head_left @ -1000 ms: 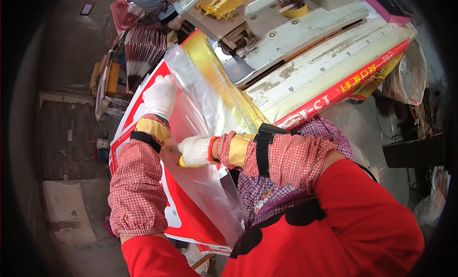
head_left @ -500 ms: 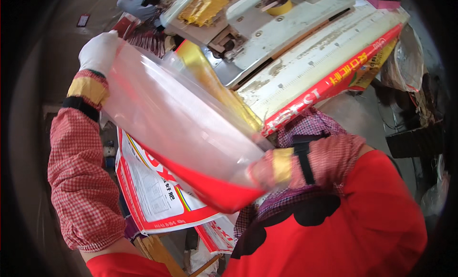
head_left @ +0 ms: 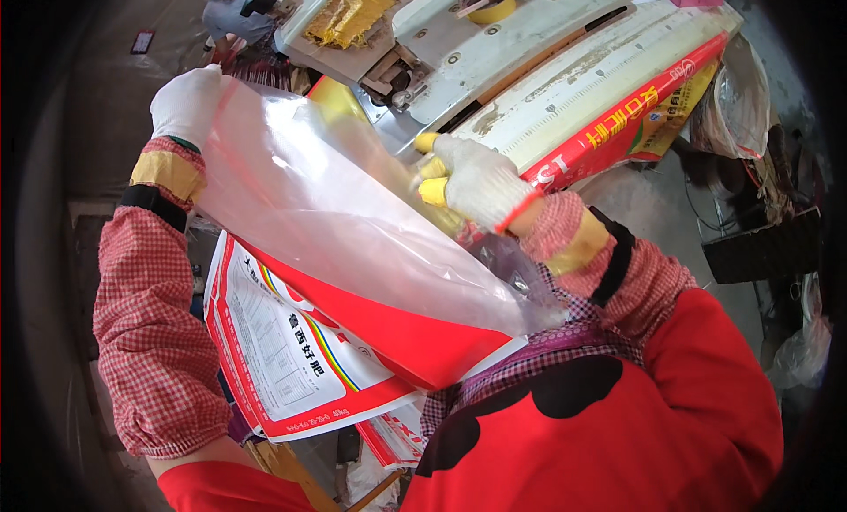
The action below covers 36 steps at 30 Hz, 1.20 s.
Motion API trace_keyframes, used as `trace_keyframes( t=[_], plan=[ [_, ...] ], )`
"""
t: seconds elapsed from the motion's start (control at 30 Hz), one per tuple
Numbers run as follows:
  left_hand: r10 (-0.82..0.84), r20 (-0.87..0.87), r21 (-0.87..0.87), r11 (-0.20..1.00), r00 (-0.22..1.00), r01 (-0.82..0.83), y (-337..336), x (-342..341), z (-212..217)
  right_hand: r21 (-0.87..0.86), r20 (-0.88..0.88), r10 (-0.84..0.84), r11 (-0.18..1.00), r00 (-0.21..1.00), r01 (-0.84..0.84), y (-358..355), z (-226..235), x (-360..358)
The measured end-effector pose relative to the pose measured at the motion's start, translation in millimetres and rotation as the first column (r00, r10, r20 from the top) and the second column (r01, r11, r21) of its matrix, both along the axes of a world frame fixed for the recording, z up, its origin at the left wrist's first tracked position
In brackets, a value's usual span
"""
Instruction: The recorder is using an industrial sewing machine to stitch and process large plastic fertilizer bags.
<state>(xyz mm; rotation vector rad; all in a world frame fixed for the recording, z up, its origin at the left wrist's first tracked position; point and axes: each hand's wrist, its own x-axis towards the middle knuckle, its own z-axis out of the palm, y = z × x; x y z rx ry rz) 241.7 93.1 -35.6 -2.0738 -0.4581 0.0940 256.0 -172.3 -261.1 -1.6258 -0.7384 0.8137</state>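
The person holds a clear plastic liner bag stretched between both gloved hands, up over a red and white printed sack. The left hand, in a white glove, is raised high at the upper left and its fingers are closed on the top corner of the liner, pinching the film. The right hand, in a white knit glove with yellow fingertips, sits further right and lower, against the liner's other edge; its fingers curl down into the film, though the grip itself is partly hidden behind the plastic, so I cannot tell how tightly it closes. The liner runs slanting down from the left hand to a crumpled end just beside the person's chest, and its lower part lies inside the red mouth of the sack. The sack hangs below the liner, with a white panel of small print, a red border and a thin striped band facing up. Beyond the hands stands a pale grey machine with a roll of yellow tape on top and a crumpled yellow wrapper to its left. A long red sack with yellow lettering lies along the machine's front edge. A silvery plastic bag sits at the far right.
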Motion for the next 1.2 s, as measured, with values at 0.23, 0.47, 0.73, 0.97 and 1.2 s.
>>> trace_keyframes(
  t=[0.23, 0.47, 0.73, 0.97, 1.2],
  plan=[
    [0.023, -0.037, -0.011, 1.0, 0.999, -0.023, 1, 6, -17, 0.013, -0.184, 0.229, 0.973, 0.956, -0.231, 16, -7, -19],
    [0.008, -0.14, -0.186, 0.982, 0.99, -0.034, 51, 18, 10, -0.131, 0.421, 0.367, 0.93, 0.829, -0.345, 36, -8, -27],
    [-0.043, 0.263, -0.165, 0.982, 0.964, 0.088, 48, 43, -137, 0.299, 0.268, 0.016, 0.949, 0.963, -0.098, 35, 4, -73],
    [-0.419, 0.162, -0.266, 0.854, 0.894, 0.448, 49, 30, -246, 0.055, -0.14, -0.045, 0.997, 0.989, 0.053, -82, -66, -36],
    [-0.384, 0.611, -0.501, 0.489, 0.692, 0.714, 85, 32, -249, -0.017, -0.77, -0.228, 0.941, 0.597, 0.338, -67, -56, -37]
  ],
)
